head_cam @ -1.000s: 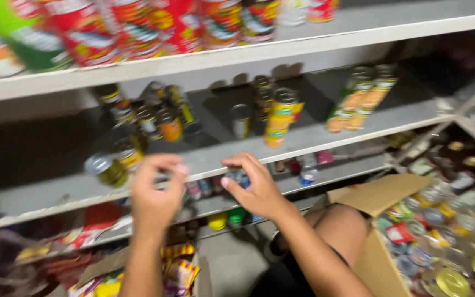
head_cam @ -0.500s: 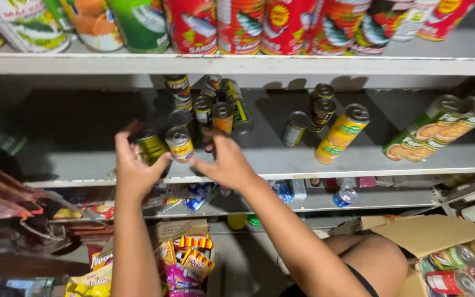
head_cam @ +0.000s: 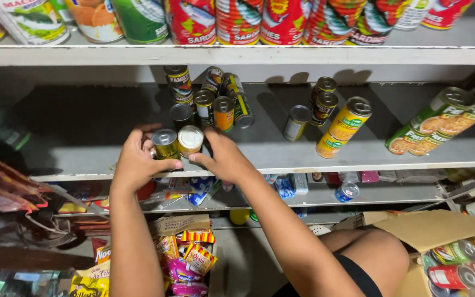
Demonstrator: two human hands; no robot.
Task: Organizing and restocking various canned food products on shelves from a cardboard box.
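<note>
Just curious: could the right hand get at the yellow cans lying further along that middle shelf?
Probably yes. The right hand rests beside the gold-lidded can, and the bare shelf toward the yellow cans looks unobstructed.

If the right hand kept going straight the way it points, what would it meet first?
Most likely the white-topped can its fingertips already touch; the right hand points up and left, into the shelf. Behind that stands a dark-lidded can, though depth is hard to judge.

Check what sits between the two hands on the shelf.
Head view: two small cans side by side, a gold-top can by the left hand and a white-top can by the right hand.
</note>
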